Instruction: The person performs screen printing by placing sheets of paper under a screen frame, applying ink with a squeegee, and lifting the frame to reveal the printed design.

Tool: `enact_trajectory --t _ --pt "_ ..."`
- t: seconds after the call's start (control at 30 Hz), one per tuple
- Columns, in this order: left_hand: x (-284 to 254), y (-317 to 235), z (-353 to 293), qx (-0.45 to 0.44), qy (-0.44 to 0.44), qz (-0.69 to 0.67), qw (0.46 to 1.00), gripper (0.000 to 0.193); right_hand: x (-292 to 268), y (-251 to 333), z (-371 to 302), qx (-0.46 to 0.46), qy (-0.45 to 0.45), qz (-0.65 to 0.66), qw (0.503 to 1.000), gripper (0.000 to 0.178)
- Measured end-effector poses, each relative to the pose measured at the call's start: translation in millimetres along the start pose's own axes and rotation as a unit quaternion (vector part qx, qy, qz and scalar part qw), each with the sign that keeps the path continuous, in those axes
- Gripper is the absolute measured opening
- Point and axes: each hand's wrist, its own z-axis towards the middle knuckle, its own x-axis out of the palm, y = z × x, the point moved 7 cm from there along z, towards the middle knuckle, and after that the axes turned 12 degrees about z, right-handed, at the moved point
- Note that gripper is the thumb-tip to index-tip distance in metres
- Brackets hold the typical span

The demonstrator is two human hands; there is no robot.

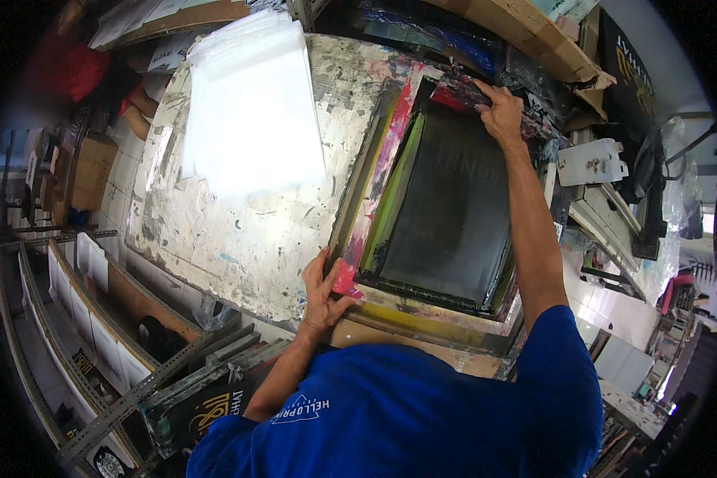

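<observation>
A screen printing frame (390, 151) with pink and red smears on its left side lies on the worktable in front of me. Its dark mesh (446, 215) bears faint lettering and has green and black edges. My left hand (320, 296) grips the frame's near left corner, thumb on the near side and fingers along the left edge. Stretched across the frame, my right arm brings my right hand (502, 115) to the far end, where its fingers curl over the ink-smeared edge. Left of the frame rests a stack of white translucent sheets (255, 119).
The worktable (271, 247) is pale and paint-stained. Cardboard (526, 36) and dark plastic lie beyond it. A whitish plastic container (591, 162) stands at the right. Metal shelving (127, 402) holds more frames at the lower left. Another person (80, 76) is at the far left.
</observation>
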Motion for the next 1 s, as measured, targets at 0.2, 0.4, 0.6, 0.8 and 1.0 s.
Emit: enact_trajectory --t 0.2,0.4,0.6,0.8,1.0 --pt "-4.9 -4.8 2.6 0.018 -0.011 0.015 1.000 0.091 -19.1 -0.7 0.9 0.038 -0.004 0.107 0.994 0.060" --pt "-2.6 -4.7 -0.1 -0.031 -0.004 -0.025 0.999 0.091 -46.1 -9.5 -45.8 0.169 -0.007 0.249 0.953 0.069" --pt "-18.2 -18.8 3.0 -0.001 -0.088 -0.064 0.994 0.089 -84.3 139.0 -158.8 0.212 0.042 0.356 0.909 0.067" --pt "-70.4 -74.7 45.1 0.053 -0.194 -0.103 0.974 0.073 -158.3 274.1 -202.1 0.104 0.082 0.033 0.991 0.067" --pt "-118.3 -127.3 110.2 -0.019 -0.264 -0.211 0.941 0.075 -221.6 324.3 -158.6 -0.063 -0.050 -0.040 0.996 0.065"
